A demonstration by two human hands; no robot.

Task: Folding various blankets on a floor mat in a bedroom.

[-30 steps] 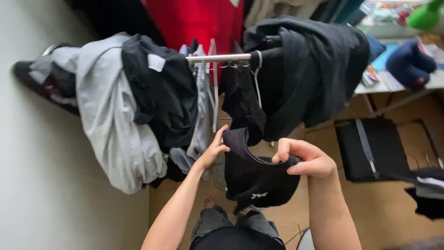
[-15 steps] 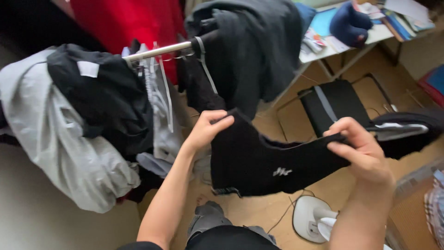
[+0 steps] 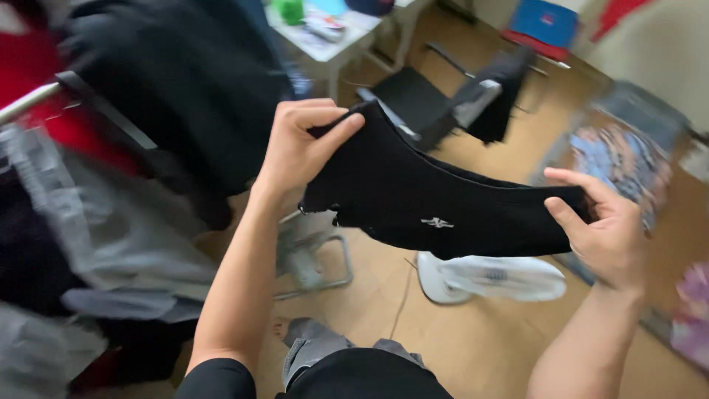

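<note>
From the head camera, a black sock (image 3: 436, 207) with a small white logo stretches crosswise above the floor, tilted down rightward. Left hand (image 3: 299, 151) pinches its upper end; right hand (image 3: 605, 229) grips the other.

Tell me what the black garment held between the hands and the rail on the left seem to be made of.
Black garment: looks like soft matte knit fabric, stretched flat between the left hand and right hand, with a small white stitched mark; exact fibre unclear. Rail: probably metal, since it shows a pale, shiny, smooth surface, though it is blurred.
</note>
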